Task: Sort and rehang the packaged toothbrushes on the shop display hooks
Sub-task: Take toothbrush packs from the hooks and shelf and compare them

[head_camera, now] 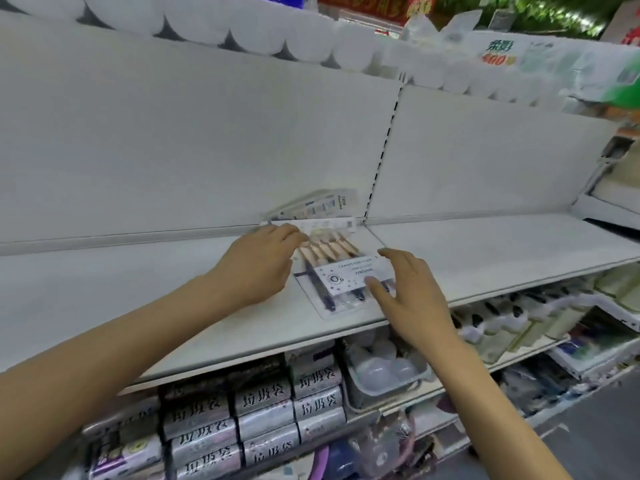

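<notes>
A clear pack of several toothbrushes [337, 271] with a white label lies flat on the white shelf [138, 306]. My left hand [258, 261] rests at the pack's left edge, fingers reaching toward its top end. My right hand [405, 292] hovers over the pack's right side with spread fingers, thumb on the label. Behind it another flat pack [318, 225] lies on the shelf, and a third toothbrush pack [317, 204] leans against the back panel. No display hooks are in sight.
The white back panel [207, 133] has a slotted upright [382, 147]. Rolls of white tissue [242, 26] line the top. Below the shelf sit silver packs of bin bags [256, 420], a tray of bulbs [384, 365] and bottles [502, 317].
</notes>
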